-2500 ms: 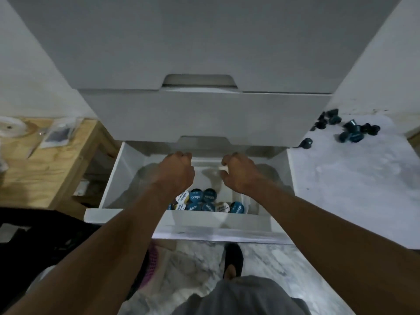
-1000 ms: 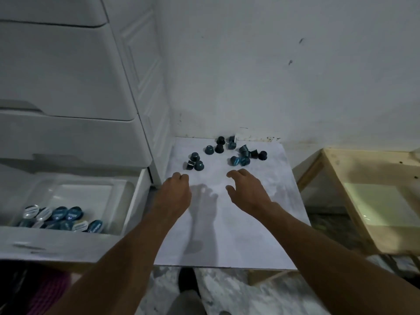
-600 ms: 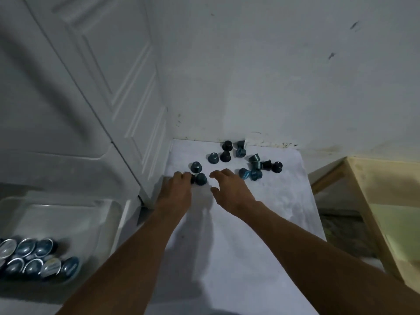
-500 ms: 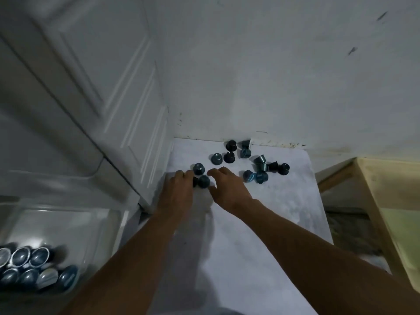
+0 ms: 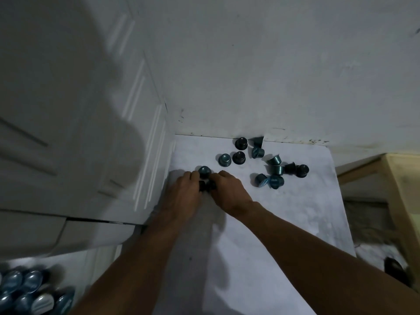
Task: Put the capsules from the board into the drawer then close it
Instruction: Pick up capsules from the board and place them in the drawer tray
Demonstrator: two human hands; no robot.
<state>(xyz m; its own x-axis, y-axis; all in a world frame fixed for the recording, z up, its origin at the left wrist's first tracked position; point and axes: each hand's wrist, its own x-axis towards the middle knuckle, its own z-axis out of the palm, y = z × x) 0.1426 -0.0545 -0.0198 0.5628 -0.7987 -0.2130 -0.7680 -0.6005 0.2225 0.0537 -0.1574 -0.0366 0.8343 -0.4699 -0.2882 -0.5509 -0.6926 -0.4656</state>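
Left hand [image 5: 181, 192] and right hand [image 5: 229, 189] meet knuckles-up, the fingers of each curled in around two dark capsules [image 5: 205, 185] pinched between them; whether these have left the surface cannot be told. White wall [image 5: 272, 64] rises beyond both hands. White panelled cabinet [image 5: 68, 110] stands to the left of the left hand, its side close by the knuckles. Pale board [image 5: 284, 223] lies beneath both hands and forearms, its far edge against the wall. Open drawer [image 5: 75, 258] sits well to the left of the left forearm and nearer the person, with stored capsules [image 5: 29, 292], foil lids showing, lying inside. Wooden frame [image 5: 400, 189] stands well to the right of the right hand, past the board's edge. Loose capsules [image 5: 275, 170], teal and dark, some upright and some tipped over, are scattered on the board beyond and to the right of the right hand. One teal capsule [image 5: 204, 171] stands just beyond the fingertips of both hands.
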